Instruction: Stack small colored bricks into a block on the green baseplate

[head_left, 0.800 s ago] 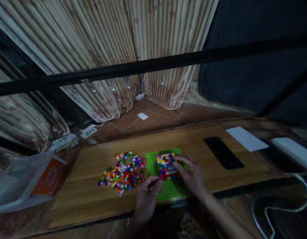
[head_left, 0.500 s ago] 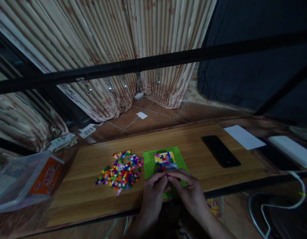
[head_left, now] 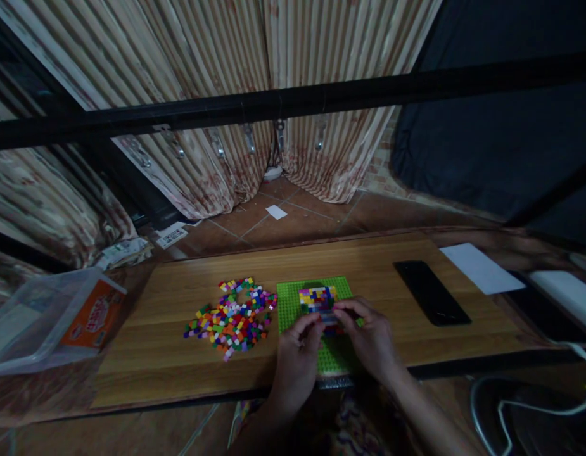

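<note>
A: What sits nearest the camera?

B: The left hand (head_left: 296, 354) and the right hand (head_left: 371, 339), both over the flat green studded plastic baseplate (head_left: 293, 305) at the near edge of the long wooden tabletop (head_left: 178, 304).

A: Are the fingers clenched?

B: Thumb and fingertips of both hands meet at a small piece on the near edge of the multicoloured patch of little bricks (head_left: 318, 298) fixed to the baseplate. The piece is too small and dim to identify.

A: And beyond?

B: Left of the baseplate, just beside it, lies the loose pile of small multicoloured plastic bricks (head_left: 230, 316). A flat black phone (head_left: 431, 292) lies well to the right. Striped beige curtains (head_left: 216, 63) hang behind.
</note>
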Available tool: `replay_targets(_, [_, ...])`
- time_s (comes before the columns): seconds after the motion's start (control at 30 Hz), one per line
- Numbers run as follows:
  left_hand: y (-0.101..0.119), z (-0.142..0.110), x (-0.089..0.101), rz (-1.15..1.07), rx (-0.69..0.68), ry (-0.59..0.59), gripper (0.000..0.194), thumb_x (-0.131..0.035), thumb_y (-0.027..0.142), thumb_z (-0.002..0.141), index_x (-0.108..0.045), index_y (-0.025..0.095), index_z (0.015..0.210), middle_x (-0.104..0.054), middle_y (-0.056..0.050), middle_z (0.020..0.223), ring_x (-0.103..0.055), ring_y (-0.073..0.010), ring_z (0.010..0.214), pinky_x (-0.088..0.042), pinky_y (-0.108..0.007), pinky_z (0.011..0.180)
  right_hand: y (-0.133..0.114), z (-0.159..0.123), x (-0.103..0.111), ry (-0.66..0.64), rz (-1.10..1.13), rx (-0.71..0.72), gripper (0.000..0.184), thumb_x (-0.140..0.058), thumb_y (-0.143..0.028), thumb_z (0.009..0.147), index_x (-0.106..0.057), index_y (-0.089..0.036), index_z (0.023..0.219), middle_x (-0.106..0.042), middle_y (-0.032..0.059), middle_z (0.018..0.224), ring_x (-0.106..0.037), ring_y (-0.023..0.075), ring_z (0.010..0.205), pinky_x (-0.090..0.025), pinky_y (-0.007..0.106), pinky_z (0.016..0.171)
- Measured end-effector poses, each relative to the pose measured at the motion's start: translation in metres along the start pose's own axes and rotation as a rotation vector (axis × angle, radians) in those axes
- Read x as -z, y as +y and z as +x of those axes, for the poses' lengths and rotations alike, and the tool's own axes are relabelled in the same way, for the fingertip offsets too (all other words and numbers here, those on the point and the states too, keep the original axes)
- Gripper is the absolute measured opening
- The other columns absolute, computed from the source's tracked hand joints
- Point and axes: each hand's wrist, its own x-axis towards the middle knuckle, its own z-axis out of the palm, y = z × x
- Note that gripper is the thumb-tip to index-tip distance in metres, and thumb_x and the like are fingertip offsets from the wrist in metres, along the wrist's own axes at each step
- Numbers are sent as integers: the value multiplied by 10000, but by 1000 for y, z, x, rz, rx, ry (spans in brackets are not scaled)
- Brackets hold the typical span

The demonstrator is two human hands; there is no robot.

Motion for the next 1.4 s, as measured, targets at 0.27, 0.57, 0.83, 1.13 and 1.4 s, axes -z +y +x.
replay_targets(0.27, [-28, 0, 89, 778, -427, 242, 217, -535, 252, 848, -684, 210, 1001, -687, -77, 1034, -655, -216, 953, -542, -346, 834, 29, 31, -5, -55, -221, 174, 150, -592, -288, 866, -739, -258, 856, -637, 45, 918, -602, 195, 887, -488, 336, 807])
replay_targets(0.57, [-46, -1, 114, 1111, -618, 325, 214, -532, 206, 868, -689, 213, 1013, -654, -78, 1027, -642, -200, 901, -553, -313, 803, 41, 35, -12, -31, -114, 51, 148, -662, -375, 797, -752, -266, 842, -597, 50, 968, -599, 205, 931, -492, 357, 833])
replay_targets(0.83, [-41, 3, 110, 1120, -657, 311, 211, -523, 203, 873, -696, 228, 991, -643, -78, 1007, -623, -204, 919, -540, -323, 832, 40, 31, -7, 11, -34, -77, 333, -721, -456, 706, -730, -235, 955, -612, 72, 1088, -585, 234, 1016, -473, 414, 886])
replay_targets(1.13, [-38, 4, 108, 1067, -601, 242, 188, -506, 193, 887, -690, 218, 915, -642, -61, 984, -616, -196, 903, -520, -313, 797, 32, 35, -16, 27, 140, -266, 390, -742, -466, 663, -728, -175, 923, -676, 56, 877, -613, 178, 738, -508, 308, 650])
replay_targets(1.4, [-36, 4, 104, 971, -573, 218, 195, -477, 195, 902, -670, 192, 870, -640, -61, 960, -613, -183, 897, -505, -303, 811, 26, 39, -18, 17, 151, -388, 502, -777, -498, 602, -716, -157, 965, -695, 41, 751, -622, 184, 650, -498, 292, 560])
